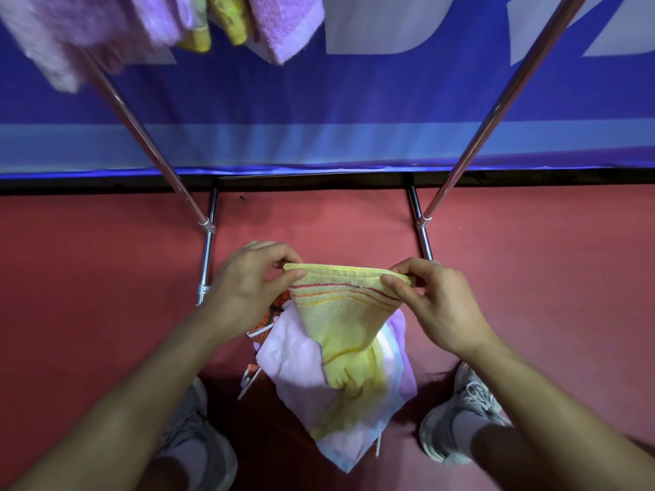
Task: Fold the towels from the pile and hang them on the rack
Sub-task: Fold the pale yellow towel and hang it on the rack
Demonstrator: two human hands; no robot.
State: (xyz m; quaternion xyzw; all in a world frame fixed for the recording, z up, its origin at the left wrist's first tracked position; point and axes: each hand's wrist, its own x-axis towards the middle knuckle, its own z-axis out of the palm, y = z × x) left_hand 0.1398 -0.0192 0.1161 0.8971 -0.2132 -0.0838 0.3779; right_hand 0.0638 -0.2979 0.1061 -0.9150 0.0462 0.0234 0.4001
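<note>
Head view: left hand (248,285), right hand (434,303) pinch yellow towel (340,313) corners; pile (294,363) half-hidden beneath; rack (141,125) top cropped.

Towel held mid-frame over the pile, rack behind.

At the centre of the frame the left hand (248,281) and the right hand (432,295) pinch the two upper corners of a towel (340,313). Its lower end drapes over the pile of towels (301,366) on the floor (88,260), between the left shoe (191,430) and the right shoe (457,419). Beyond the hands, the rack (149,143) slants its poles toward both upper corners. Hung towels (283,26) sit at upper left, and a banner (319,101) lies behind.
</note>
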